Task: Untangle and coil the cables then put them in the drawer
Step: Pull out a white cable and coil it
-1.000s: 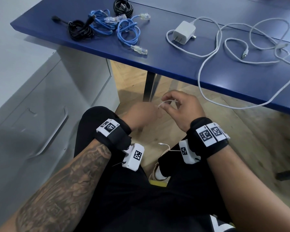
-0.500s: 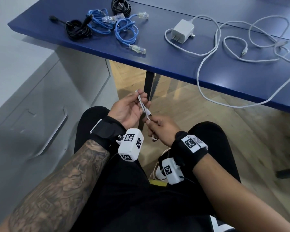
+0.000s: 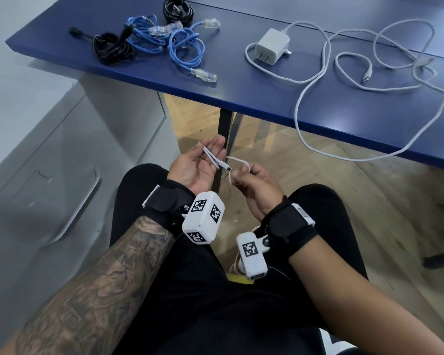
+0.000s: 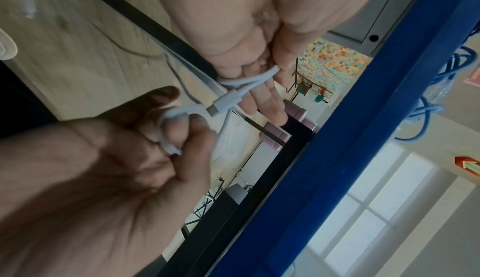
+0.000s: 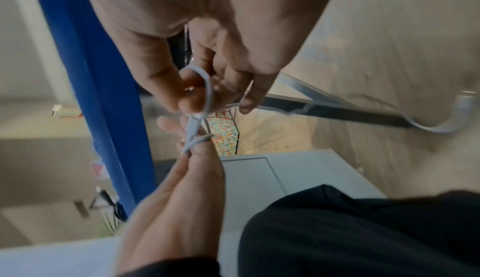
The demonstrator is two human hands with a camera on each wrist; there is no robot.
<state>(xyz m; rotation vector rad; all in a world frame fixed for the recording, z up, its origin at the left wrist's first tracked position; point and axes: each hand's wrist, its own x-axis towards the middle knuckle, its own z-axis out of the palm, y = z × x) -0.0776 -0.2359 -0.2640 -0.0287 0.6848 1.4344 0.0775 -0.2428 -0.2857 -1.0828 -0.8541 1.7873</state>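
A thin white cable (image 3: 217,162) lies folded across my left hand (image 3: 205,160), which is palm up over my lap, thumb pinning the fold. Its connector (image 4: 223,101) points toward my right hand (image 3: 246,175). That hand pinches a loop of the same cable (image 5: 207,88) between thumb and fingers. The cable's tail hangs toward the floor. The grey drawer unit (image 3: 62,175) stands at my left, its handle (image 3: 83,201) untouched and the drawer closed. On the blue table (image 3: 241,96) lie blue network cables (image 3: 185,47), black cable bundles (image 3: 110,46) and a white charger (image 3: 271,47) with its long cord (image 3: 318,80).
The long white cord sags over the table's front edge (image 3: 369,157) to the right of my hands. A dark table leg (image 3: 223,129) stands just behind my left hand. My knees in black trousers sit below, with wooden floor (image 3: 369,201) between them and to the right.
My left hand has turned palm up and now carries the folded cable. My right hand has dropped and turned, and has drawn a loop out to the right.
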